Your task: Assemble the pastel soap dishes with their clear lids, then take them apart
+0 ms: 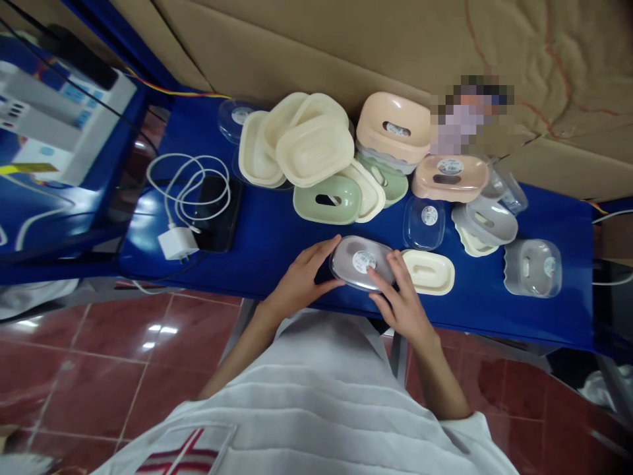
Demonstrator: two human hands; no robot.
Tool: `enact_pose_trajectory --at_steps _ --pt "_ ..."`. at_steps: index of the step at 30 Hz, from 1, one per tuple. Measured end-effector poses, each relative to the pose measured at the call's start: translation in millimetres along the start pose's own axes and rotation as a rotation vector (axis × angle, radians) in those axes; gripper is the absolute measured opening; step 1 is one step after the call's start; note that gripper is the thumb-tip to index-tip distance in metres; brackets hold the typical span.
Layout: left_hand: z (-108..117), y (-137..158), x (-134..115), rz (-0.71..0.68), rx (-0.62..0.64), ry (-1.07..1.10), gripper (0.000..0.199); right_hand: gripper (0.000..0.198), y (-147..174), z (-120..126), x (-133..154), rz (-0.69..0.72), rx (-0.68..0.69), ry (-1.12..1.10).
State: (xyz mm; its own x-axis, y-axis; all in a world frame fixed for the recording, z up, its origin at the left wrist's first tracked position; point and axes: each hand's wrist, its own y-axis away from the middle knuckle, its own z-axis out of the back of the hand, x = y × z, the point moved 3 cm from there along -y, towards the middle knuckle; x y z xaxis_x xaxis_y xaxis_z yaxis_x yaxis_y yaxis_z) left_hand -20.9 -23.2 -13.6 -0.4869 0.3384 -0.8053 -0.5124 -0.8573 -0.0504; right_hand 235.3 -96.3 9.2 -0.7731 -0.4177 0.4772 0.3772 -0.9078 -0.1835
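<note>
A grey oval soap box with a clear lid and a round white sticker [360, 262] sits near the front edge of the blue table [277, 244]. My left hand [301, 280] grips its left end, and my right hand [400, 300] grips its right side, fingers over the lid. A cream insert tray [429, 271] lies just right of the box, touching my right hand's fingertips.
Behind stand several soap box parts: cream trays [301, 145], a green box [327, 198], peach boxes [395, 125], grey pieces [487, 221], clear lids [424, 221] and a grey-clear box [533, 267]. A black phone [217, 218] with white charger cable [175, 241] lies left. Cardboard backs the table.
</note>
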Motion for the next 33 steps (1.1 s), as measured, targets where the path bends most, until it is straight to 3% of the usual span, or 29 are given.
enact_pose_trajectory --at_steps 6,16,21,25,29,33 --pt "2.2 -1.6 -4.4 -0.044 -0.019 0.021 0.077 0.077 -5.2 8.7 -2.1 0.05 -0.009 0.036" --pt "3.7 0.1 -3.5 -0.084 -0.03 0.051 0.064 0.093 -10.6 -5.4 -11.2 0.082 -0.127 0.169" --pt "6.0 -2.4 -4.9 -0.085 -0.035 0.011 0.074 0.089 -22.2 -8.1 -6.3 0.024 -0.156 0.172" --pt "10.0 -2.0 -2.1 -0.076 -0.133 0.139 0.073 0.084 -25.4 -2.6 1.8 -0.002 -0.267 0.192" --pt "14.8 -1.2 1.0 -0.065 -0.188 0.288 0.054 0.085 -5.7 13.4 1.7 -0.067 -0.419 0.233" --pt "19.3 -1.2 -1.9 -0.057 -0.177 0.294 0.032 0.086 47.4 34.2 -11.7 -0.211 -0.594 0.364"
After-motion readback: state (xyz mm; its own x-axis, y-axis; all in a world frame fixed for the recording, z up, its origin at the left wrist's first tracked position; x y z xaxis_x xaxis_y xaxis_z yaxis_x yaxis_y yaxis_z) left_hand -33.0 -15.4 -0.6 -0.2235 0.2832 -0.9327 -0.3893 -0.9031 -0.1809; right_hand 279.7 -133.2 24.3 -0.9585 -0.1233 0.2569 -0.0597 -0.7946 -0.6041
